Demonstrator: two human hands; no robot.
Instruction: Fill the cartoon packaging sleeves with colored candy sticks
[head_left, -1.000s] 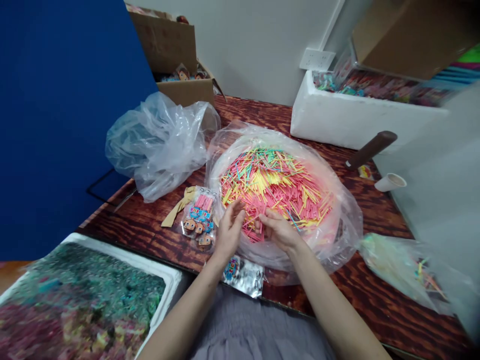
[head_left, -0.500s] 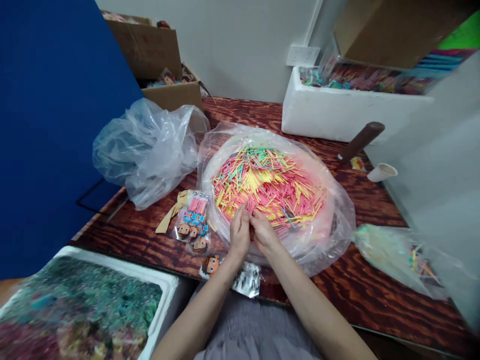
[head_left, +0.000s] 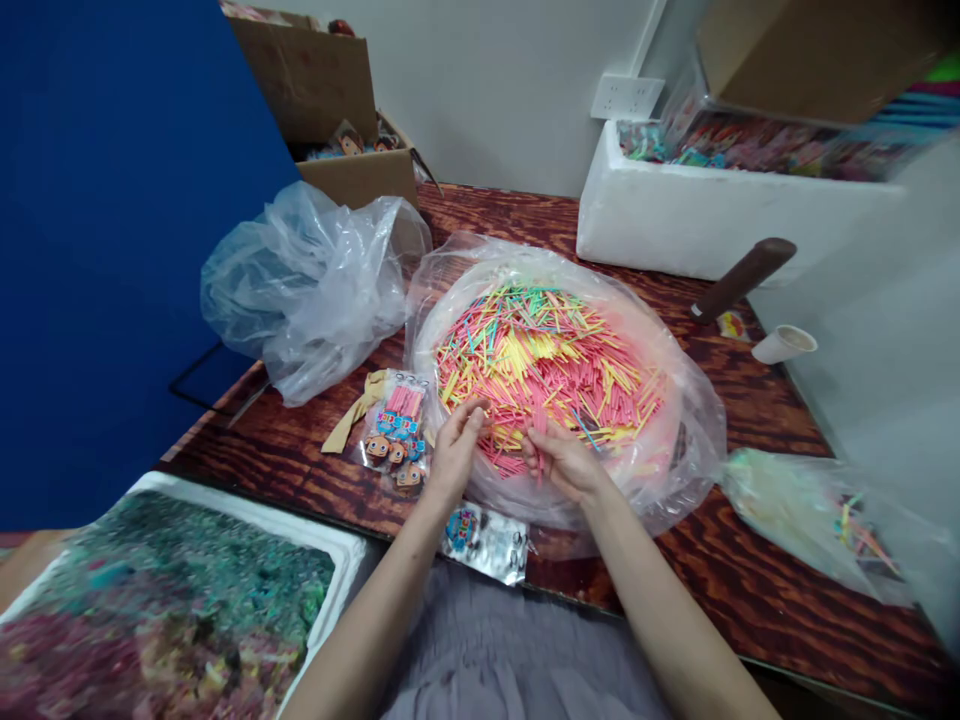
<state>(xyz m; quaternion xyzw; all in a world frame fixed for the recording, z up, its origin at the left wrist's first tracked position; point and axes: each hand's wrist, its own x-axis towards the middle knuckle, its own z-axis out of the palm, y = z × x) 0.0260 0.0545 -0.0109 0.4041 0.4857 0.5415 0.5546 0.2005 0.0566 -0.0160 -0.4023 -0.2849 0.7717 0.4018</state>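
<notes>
A wide clear plastic bag (head_left: 697, 410) lies spread open on the table, full of thin pink, yellow, green and blue sticks (head_left: 577, 375). Over the bag's near edge, my right hand (head_left: 566, 462) pinches a small upright bunch of pink sticks (head_left: 540, 425). My left hand (head_left: 454, 452) is apart from it, above the left near rim, thumb and fingers loosely parted with nothing visible between them. Beside the left hand lie clear packets (head_left: 397, 430) with cartoon-face figures and pink sticks. A silver packet (head_left: 499, 545) with a blue print rests at the table's front edge.
A crumpled clear bag (head_left: 315, 290) and a cardboard box (head_left: 360, 175) stand at the back left. A white foam box (head_left: 720, 220), a brown tube (head_left: 742, 280) and a paper cup (head_left: 784, 344) are at the right. A foam box (head_left: 341, 560) of coloured pieces sits lower left.
My hands, together before, have come apart. The left moved left; the right keeps the pink bunch. The view shifted slightly, and the silver packet's blue print now shows.
</notes>
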